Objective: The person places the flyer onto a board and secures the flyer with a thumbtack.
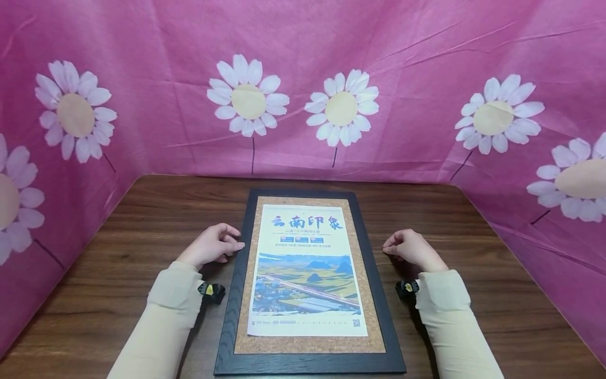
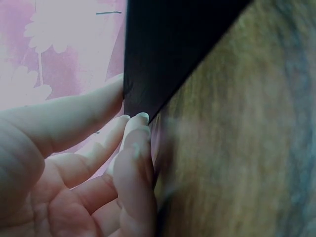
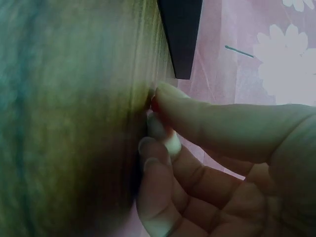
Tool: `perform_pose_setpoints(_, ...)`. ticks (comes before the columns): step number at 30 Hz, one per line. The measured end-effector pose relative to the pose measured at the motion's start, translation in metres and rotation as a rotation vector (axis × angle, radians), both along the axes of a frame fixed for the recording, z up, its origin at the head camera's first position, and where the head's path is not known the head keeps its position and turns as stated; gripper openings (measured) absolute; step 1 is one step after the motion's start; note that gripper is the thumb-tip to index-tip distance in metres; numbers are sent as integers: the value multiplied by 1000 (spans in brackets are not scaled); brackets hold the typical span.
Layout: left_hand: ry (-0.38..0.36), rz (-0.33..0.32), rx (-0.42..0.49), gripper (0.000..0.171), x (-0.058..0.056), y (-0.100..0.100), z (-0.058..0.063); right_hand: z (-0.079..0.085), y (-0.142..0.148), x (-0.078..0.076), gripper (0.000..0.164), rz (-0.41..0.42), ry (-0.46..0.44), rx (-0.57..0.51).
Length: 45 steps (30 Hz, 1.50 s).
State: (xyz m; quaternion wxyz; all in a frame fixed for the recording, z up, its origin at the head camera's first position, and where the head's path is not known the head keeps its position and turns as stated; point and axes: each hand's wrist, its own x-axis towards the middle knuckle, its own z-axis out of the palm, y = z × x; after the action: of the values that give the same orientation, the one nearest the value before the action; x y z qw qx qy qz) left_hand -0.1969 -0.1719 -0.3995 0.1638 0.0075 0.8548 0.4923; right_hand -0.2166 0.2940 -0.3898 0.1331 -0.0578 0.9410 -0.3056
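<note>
**Poster [image 1: 307, 284] lies in a black frame [image 1: 310, 363] on a wooden table [image 1: 113, 273]**

The frame lies flat on the middle of the table, its long sides running away from the person. Cork [image 1: 310, 345] fills it, and the poster sits on the cork, showing large Chinese characters above a landscape of fields and hills.

The left hand [image 1: 213, 247] is at the frame's left side, relaxed, its thumb tip touching the edge and its fingers loosely bent rather than wrapped round it. The right hand [image 1: 412, 250] is beside the right side, near the frame but apart from it. Its thumb and forefinger pinch a small red object [image 3: 154, 104], low over the tabletop; most of it is hidden, so I cannot tell what it is.

Both arms wear pale sleeves [image 1: 156, 326], with a small black device [image 1: 215, 292] at each wrist. A pink cloth [image 1: 402, 147] printed with white daisies [image 1: 248, 101] hangs around the table.
</note>
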Motion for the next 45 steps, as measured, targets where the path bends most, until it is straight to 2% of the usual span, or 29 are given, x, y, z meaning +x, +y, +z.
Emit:
perform_pose_setpoints(4, -4, -5, -8, 41, 2, 0, 0, 0, -1, 0, 14, 9, 0, 7)
perform_pose_setpoints(10, -2, -11, -13, 39, 5, -2, 2, 1, -6, -1, 16, -41, -14, -23)
perform_pose_setpoints(16, -4, -13, -1, 39, 4, -2, 1, 7, -16, -8, 18, -74, 45, -66)
perform_pose_setpoints(28, -5, -11, -2, 40, 0, -3, 1, 37, -65, -32, 23, 20, 96, -86)
perform_pose_setpoints(36, -2, -14, -6, 39, -4, -2, 1, 38, -96, -49, 23, 35, 51, -210)
perform_pose_setpoints(45, -8, -12, 4, 38, -2, -1, 0, 31, -127, -66, 22, -40, -48, -333)
